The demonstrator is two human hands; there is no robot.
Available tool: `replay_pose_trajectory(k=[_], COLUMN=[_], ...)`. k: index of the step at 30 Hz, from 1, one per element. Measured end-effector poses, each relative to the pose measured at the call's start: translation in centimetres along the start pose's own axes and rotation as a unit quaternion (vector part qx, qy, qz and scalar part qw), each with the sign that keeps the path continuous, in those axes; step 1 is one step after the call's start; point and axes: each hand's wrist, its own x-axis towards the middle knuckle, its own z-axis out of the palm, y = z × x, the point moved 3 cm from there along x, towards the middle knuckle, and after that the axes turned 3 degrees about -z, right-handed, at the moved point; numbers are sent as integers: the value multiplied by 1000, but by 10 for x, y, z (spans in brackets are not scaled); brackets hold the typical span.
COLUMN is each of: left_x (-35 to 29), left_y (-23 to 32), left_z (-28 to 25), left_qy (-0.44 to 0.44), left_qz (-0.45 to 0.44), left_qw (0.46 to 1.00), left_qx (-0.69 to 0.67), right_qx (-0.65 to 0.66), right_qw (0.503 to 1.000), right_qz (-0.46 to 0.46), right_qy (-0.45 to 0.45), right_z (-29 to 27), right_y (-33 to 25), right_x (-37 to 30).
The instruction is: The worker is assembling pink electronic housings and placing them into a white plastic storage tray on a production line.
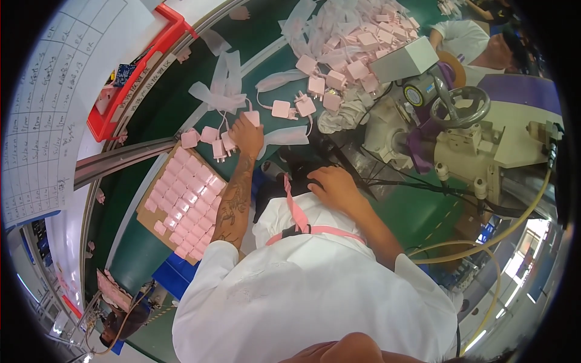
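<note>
In the head view, a pink charger [252,117] lay at upper centre, against the left hand's [245,135] bunched fingers; whether they clamped it I couldn't tell. The right hand [337,187] rested mid-frame, fingers loosely bent. The charger looked light, hard, slick; its flat sides offered the best hold.

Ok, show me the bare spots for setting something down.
Bare green table borders the cardboard sheet and blue box; a dark green strip lies bare between the red bin and white wrappers. Crowded: around the left hand and the charger heap.
</note>
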Motion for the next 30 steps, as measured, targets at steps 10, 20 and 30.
replay_pose_trajectory(k=[10,20,30], left_x=[44,26,-10], left_y=[-7,-2,-10], left_z=[-12,-7,-25], left_qy=[32,-19,-209], left_qz=[-80,-42,-239], left_qw=[995,998,566], left_qx=[-58,-34,-761], right_qx=[8,-1,30], right_qw=[1000,1000,999], right_qz=[14,-8,13], right_qy=[9,-7,-23], right_z=[2,1,0], right_y=[11,1,2], right_x=[4,16,28])
